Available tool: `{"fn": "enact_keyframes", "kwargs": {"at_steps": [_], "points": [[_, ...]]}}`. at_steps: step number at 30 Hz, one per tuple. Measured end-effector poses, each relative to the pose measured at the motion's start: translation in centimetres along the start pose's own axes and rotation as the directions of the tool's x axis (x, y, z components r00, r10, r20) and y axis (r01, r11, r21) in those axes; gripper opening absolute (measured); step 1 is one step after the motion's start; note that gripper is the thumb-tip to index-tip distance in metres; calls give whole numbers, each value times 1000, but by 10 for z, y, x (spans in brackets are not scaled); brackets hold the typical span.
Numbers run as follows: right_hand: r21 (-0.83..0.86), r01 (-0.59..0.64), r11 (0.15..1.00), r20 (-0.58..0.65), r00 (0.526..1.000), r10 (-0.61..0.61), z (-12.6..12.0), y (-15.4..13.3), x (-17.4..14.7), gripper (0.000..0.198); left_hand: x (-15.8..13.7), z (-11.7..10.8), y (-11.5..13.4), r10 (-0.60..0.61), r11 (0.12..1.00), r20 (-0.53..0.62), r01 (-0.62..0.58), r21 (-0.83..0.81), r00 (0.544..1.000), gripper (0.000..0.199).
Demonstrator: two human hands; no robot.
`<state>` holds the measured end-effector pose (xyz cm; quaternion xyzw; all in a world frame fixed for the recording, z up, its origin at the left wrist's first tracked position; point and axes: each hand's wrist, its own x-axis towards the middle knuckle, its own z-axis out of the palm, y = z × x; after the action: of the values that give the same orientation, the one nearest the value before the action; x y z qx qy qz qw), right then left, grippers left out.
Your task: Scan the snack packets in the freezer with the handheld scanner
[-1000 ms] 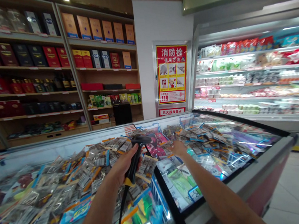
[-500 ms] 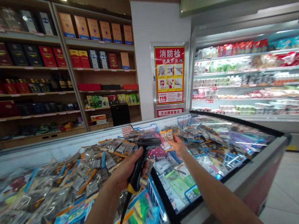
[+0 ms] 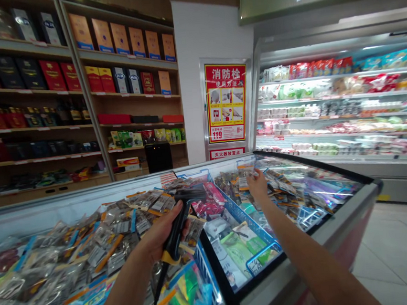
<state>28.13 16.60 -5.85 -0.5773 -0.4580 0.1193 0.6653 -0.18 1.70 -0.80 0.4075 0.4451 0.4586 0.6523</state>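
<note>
My left hand (image 3: 164,235) is wrapped round a black and yellow barcode scanner (image 3: 177,229), whose cable hangs down toward me. Right beside those fingers is a clear packet (image 3: 195,230); whether they grip it too I cannot tell. My right hand (image 3: 258,186) is farther out, over the right part of the chest freezer (image 3: 235,295). It pinches a small clear packet with an orange edge (image 3: 244,177) by its right side. Below the left arm lies a broad heap of similar packets (image 3: 107,241); more packets (image 3: 282,188) lie beyond my right hand.
Blue wire baskets (image 3: 245,215) divide the freezer, with green and white bags (image 3: 236,245) between them. A black frame bar (image 3: 214,264) crosses the freezer near the middle. Behind stand shelves of boxes (image 3: 124,76), a red fire-hydrant poster (image 3: 226,102) and a lit refrigerated display (image 3: 329,111).
My right hand has moved right and a little up with its packet, away from the scanner. The left hand still holds the scanner. The whole view has shifted slightly.
</note>
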Motion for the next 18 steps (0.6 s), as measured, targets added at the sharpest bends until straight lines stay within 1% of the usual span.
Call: {"fn": "enact_keyframes", "kwargs": {"at_steps": [1, 2, 4, 5, 7, 9, 10, 12, 14, 16, 18], "points": [[-123, 23, 992, -48, 998, -29, -11, 0, 11, 53, 1, -1, 0, -1, 1000, -18, 1, 9, 1000, 32], [-247, 34, 968, -69, 996, -52, -23, 1, 20, 53, 2, -2, -1, 0, 1000, -36, 0, 17, 999, 32], [-440, 34, 897, -50, 997, -62, -42, 3, 36, 53, 3, -4, -1, 3, 1000, -67, -1, 30, 998, 32], [-500, 40, 865, -27, 998, -62, -50, 4, 41, 52, 3, -6, -1, 2, 999, -79, 0, 32, 997, 32], [-569, 36, 821, 12, 999, -35, -60, 7, 44, 51, 4, -10, -1, -3, 1000, -94, 6, 24, 996, 32], [-627, 23, 779, 54, 998, 14, -62, 10, 40, 54, 4, -12, -1, -11, 1000, -112, 13, 19, 994, 32], [-669, 33, 743, 92, 995, 39, -62, 12, 37, 57, 5, -13, -1, -12, 1000, -122, 15, 21, 992, 32], [-750, 99, 654, 197, 977, 77, -59, 16, 30, 59, 4, -14, 0, -14, 999, -144, 18, 29, 990, 32], [-801, 173, 573, 275, 957, 96, -57, 20, 27, 54, 4, -13, 1, -11, 999, -161, 16, 31, 987, 32], [-841, 195, 505, 285, 953, 106, -58, 22, 29, 48, 3, -12, 2, -18, 1000, -161, 22, 19, 987, 31], [-866, 175, 469, 247, 964, 97, -58, 21, 33, 47, 0, -11, 4, -26, 1000, -165, 27, 7, 986, 31]]}}
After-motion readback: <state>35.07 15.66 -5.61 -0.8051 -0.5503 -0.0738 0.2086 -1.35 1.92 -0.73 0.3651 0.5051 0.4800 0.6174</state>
